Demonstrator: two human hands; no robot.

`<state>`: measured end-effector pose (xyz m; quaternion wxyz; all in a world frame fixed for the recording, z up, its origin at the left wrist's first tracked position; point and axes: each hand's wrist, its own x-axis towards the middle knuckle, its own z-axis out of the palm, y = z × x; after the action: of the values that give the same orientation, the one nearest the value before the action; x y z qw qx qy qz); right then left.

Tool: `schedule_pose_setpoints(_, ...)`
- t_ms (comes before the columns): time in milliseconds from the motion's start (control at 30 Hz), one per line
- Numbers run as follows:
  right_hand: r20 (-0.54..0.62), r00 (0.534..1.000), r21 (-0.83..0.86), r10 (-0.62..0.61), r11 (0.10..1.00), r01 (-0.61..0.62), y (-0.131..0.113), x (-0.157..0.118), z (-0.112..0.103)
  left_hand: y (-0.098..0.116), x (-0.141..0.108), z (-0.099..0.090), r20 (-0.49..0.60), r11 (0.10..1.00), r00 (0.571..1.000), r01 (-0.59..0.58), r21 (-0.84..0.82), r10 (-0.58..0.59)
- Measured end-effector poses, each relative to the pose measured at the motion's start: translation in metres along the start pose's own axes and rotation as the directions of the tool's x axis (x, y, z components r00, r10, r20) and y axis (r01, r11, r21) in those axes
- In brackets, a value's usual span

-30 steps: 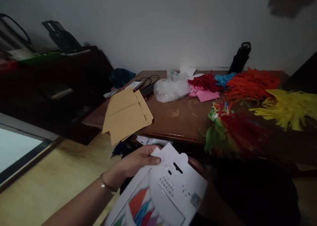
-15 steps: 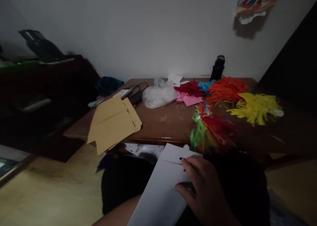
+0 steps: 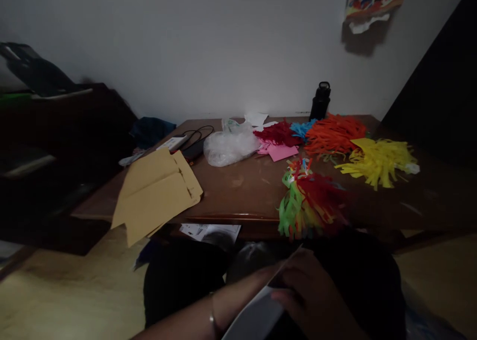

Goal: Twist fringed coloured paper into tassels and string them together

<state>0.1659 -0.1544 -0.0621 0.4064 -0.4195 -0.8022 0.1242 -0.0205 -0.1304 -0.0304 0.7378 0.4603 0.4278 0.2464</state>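
Observation:
A white cardboard box (image 3: 255, 314) is tilted nearly edge-on over my lap. My right hand (image 3: 309, 290) grips its right side near the far end, with thumb and fingers bent against the card. From the left my left hand (image 3: 263, 276) reaches across behind the box, a bracelet (image 3: 211, 319) on the wrist. The left fingers are hidden by the box and shadow. Just beyond both hands, a multicoloured bundle of cut strips (image 3: 309, 201) lies at the table's front edge, its green and red ends hanging over.
On the brown table (image 3: 238, 196) lie tan folders (image 3: 156, 193) overhanging the front left, a clear plastic bag (image 3: 231, 143), a pink paper piece (image 3: 283, 152), and orange strips (image 3: 335, 133) and yellow strips (image 3: 383, 161). A black bottle (image 3: 320, 101) stands at the back.
The white box has turned from showing its broad face to nearly edge-on, and sits lower. My left forearm and hand have come into view behind it. The whole view has shifted slightly right.

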Motion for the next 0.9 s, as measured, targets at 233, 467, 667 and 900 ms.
schedule_pose_setpoints(233, 0.12, 0.964, -0.083, 0.238, 0.97, -0.229, 0.024, 0.011, -0.013, 0.003, -0.03, -0.055, 0.079, 0.594, 0.94, -0.274, 0.756, 0.333)
schedule_pose_setpoints(467, 0.444, 0.87, 0.101, 0.215, 0.953, -0.287, 0.012, 0.025, -0.019, -0.051, -0.017, -0.02, 0.118, 0.074, 0.811, -0.194, 0.978, 0.573)
schedule_pose_setpoints(667, 0.413, 0.885, 0.208, 0.215, 0.924, -0.321, 0.017, 0.004, 0.005, -0.055, -0.003, -0.02, 0.203, 0.109, 0.857, -0.286, 0.952, 0.474)
schedule_pose_setpoints(900, 0.624, 0.696, 0.503, 0.355, 0.499, -0.706, 0.037, 0.013, -0.016, -0.035, -0.01, -0.036, 0.231, -0.019, 0.75, -0.28, 0.96, 0.62)
